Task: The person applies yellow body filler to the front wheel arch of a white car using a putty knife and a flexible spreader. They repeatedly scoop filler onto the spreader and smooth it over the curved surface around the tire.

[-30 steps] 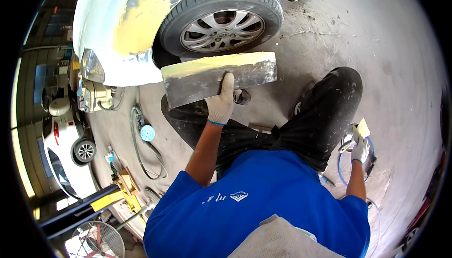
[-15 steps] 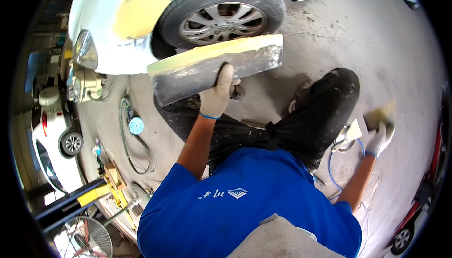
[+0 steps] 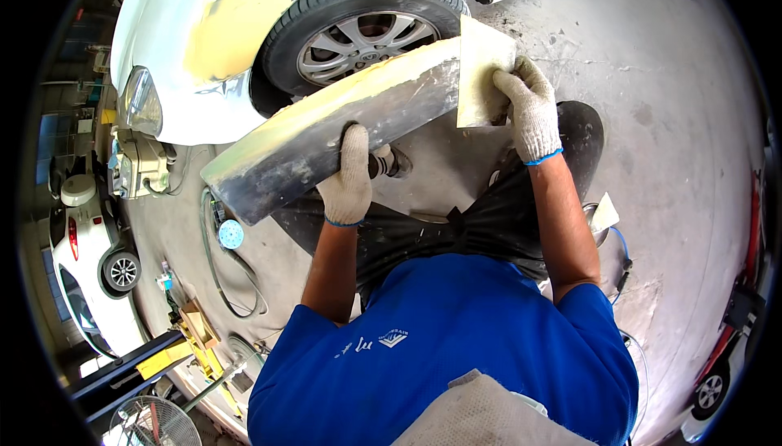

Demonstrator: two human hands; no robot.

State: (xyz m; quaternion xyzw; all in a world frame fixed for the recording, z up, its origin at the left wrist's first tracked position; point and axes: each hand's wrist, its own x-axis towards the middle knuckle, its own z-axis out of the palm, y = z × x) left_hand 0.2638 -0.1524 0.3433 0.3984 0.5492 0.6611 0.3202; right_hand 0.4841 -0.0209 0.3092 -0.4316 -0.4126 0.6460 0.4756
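Observation:
My gloved left hand (image 3: 349, 179) is closed around the lower edge of a long dark board (image 3: 289, 161), thumb on its face. Yellow body filler (image 3: 366, 75) is smeared along the board's upper edge. In my gloved right hand (image 3: 533, 116) a flat, yellowish putty spreader (image 3: 481, 75) is pinched between thumb and fingers. The spreader stands at the board's right end, overlapping it; whether they touch I cannot tell. Just beyond is a white car's wheel (image 3: 366, 47), and the fender beside it carries a yellow filler patch (image 3: 228, 35).
A round blue sanding pad (image 3: 231, 234) and a hose (image 3: 208, 259) lie on the floor at left, near a beige machine (image 3: 140, 162). By my right knee is a pale triangular piece (image 3: 604, 213) with a blue cord (image 3: 624, 252). A fan (image 3: 155, 423) stands at lower left.
My right hand has come up from the far right with the spreader to the board's right end. The board has shifted left, its left end dipping lower.

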